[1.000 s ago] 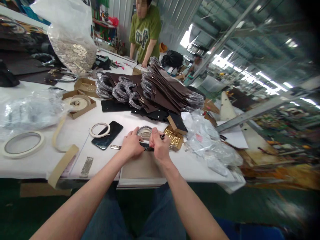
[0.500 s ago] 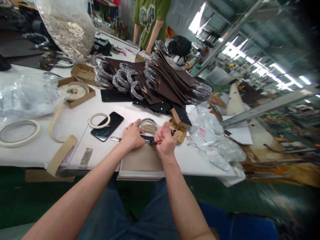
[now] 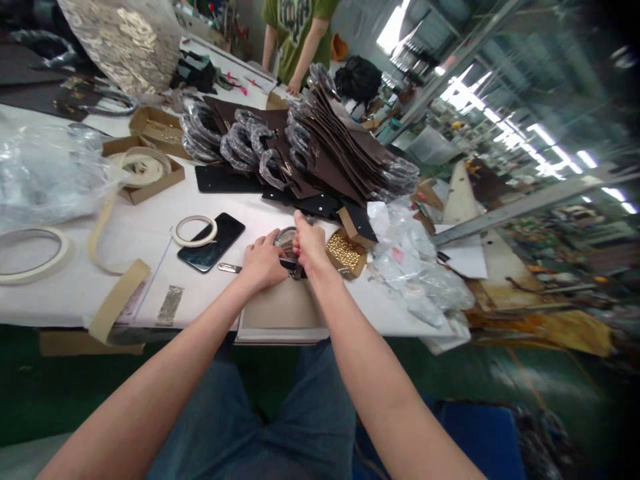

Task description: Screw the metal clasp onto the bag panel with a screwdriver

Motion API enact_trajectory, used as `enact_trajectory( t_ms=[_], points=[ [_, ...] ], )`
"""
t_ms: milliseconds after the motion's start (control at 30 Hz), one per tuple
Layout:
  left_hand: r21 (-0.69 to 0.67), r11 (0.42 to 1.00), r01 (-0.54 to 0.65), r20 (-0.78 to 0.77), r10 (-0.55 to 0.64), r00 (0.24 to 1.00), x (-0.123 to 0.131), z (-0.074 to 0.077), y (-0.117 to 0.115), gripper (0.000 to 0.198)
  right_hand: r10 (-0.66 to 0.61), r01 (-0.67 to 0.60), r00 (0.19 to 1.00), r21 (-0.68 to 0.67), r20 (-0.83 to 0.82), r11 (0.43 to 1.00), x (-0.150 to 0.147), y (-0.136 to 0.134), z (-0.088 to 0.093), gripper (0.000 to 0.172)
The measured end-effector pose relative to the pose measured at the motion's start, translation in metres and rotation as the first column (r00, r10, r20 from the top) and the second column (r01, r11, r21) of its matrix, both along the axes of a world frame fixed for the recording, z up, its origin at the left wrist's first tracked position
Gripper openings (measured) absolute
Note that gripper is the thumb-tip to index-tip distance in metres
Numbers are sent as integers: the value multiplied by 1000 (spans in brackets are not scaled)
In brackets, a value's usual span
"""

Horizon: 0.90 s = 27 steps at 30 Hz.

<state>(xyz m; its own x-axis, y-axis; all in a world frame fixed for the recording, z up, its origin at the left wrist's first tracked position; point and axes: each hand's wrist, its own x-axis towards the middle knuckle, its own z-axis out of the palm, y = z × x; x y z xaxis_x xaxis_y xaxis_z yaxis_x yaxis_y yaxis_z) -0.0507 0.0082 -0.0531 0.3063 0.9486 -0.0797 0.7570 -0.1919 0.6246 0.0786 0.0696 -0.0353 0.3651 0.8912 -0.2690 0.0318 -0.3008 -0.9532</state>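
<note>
The left hand (image 3: 265, 261) lies, fingers slightly spread, against the handle (image 3: 287, 231); the right hand (image 3: 309, 247) is fisted round a mostly hidden tool (image 3: 299, 271).

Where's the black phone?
In the head view, it's on the white table, to the left of the person's left hand; a cream tape roll overlaps the phone.
</note>
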Motion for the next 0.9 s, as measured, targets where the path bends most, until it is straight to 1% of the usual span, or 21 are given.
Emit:
enact_trajectory(
  t_ms=[33, 67, 100, 167, 200, 300, 367, 433, 500, 567, 733, 833, 900],
  points=[
    [-7, 1000, 0, -9, 0, 1000, 0, 1, 0, 33, -10, 9, 1000, -44, -9, 999, 0, 4, 0, 69],
    [-15, 1000, 1, -15, -1, 1000, 0, 2, 0, 35, -9, 7, 1000, -55, -23, 998, 0, 4, 3, 70],
    [-23, 1000, 1, -16, -2, 1000, 0, 4, 0, 35, 8, -9, 999, -30, -45, 1000, 2, 1, 6, 71],
    [-32, 999, 3, -9, -3, 1000, 0, 5, 0, 36, 68, -57, 992, 98, -111, 994, 8, -13, 16, 75],
    [-34, 999, 2, -5, -3, 1000, 0, 5, 0, 36, 81, -54, 987, 182, -140, 982, 13, -22, 21, 77],
    [-47, 999, -7, 2, 8, 1000, 0, 6, 0, 38, 37, 27, 988, 400, -153, 916, 24, -50, 33, 79],
    [-57, 998, -19, 8, 19, 1000, 0, 6, 0, 38, 20, 43, 992, 492, -121, 870, 25, -66, 35, 78],
    [-66, 998, -24, 22, 26, 999, 0, 6, 0, 37, 25, 31, 995, 542, -96, 840, 22, -77, 32, 75],
    [-68, 997, -25, 31, 27, 999, -1, 6, -1, 37, 11, 31, 997, 565, -71, 824, 16, -85, 25, 73],
    [-61, 998, -29, 35, 31, 999, -1, 5, -2, 36, -29, 41, 999, 578, -30, 815, 13, -90, 19, 72],
    [-38, 999, -31, 45, 32, 998, -1, -1, -2, 33, -55, -22, 991, 564, 119, 826, 5, -95, 13, 70],
    [-28, 999, -18, 31, 18, 999, -1, -2, -1, 32, -76, -37, 979, 529, 189, 848, 1, -85, 14, 71],
    [-24, 999, -21, 27, 21, 999, -1, -1, -1, 32, -56, -28, 984, 463, 167, 886, 4, -68, 16, 73]
  ],
)
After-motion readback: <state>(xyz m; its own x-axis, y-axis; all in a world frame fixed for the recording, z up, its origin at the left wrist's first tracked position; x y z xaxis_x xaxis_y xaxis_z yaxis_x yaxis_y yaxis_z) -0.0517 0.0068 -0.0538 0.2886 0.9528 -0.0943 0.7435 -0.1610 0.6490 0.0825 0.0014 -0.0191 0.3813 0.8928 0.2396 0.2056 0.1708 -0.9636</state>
